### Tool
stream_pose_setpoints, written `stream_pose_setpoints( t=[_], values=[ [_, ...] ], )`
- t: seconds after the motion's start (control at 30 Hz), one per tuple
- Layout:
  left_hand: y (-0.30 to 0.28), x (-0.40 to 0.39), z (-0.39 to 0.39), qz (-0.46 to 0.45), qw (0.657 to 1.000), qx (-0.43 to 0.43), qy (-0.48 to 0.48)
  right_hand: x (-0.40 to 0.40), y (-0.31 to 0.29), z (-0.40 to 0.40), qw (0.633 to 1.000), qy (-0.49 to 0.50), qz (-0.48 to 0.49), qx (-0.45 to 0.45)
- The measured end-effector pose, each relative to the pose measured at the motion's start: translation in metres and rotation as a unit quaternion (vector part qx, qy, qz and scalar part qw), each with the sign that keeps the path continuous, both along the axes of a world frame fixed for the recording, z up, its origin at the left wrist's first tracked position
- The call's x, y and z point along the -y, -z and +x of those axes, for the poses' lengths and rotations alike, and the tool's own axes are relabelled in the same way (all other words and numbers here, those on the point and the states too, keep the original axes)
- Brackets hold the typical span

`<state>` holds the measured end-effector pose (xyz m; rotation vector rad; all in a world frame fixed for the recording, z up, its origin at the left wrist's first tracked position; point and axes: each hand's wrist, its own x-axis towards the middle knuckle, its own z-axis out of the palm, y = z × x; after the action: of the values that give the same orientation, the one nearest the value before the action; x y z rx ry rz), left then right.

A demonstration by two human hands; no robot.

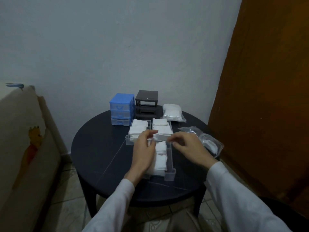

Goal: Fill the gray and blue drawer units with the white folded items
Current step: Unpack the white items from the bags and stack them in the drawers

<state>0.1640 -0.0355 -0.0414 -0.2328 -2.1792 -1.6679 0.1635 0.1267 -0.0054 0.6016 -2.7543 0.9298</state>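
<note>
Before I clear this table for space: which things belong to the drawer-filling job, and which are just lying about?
Job: blue drawer unit; gray drawer frame; three pulled-out drawers with white folded items; sealed refill bag.

Lying about: opened plastic bags; printed cushion.

The left hand (144, 153) covers the near-left part of the nearest clear drawer (168, 171), hiding the white folded items (161, 158) beneath it. The right hand (187, 144) masks the front edge of the far-right drawer (169, 124); whether either grip pinches anything cannot be told. At 2 o'clock on the surface (100, 148), the crumpled plastic bags (209, 141) blur together. Both sleeves (234, 198) are cut off by the bottom edge.
</note>
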Motion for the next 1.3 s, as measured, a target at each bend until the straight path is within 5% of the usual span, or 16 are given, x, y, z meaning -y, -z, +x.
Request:
stream_pose_setpoints(
  t=[0.37, 0.87, 1.3],
  values=[
    [-0.001, -0.113, -0.014, -0.153, 0.983, -0.061, 0.083, -0.098, 0.015, 0.016, 0.952, 0.250, 0.131, -0.116],
    [0.033, -0.156, -0.029, -0.110, 0.987, -0.064, 0.101, -0.123, 0.051, 0.007, 0.959, 0.254, 0.096, -0.077],
    [0.036, -0.155, -0.030, -0.100, 0.987, -0.074, 0.105, -0.109, 0.055, -0.001, 0.927, 0.295, 0.152, -0.177]
  ],
)
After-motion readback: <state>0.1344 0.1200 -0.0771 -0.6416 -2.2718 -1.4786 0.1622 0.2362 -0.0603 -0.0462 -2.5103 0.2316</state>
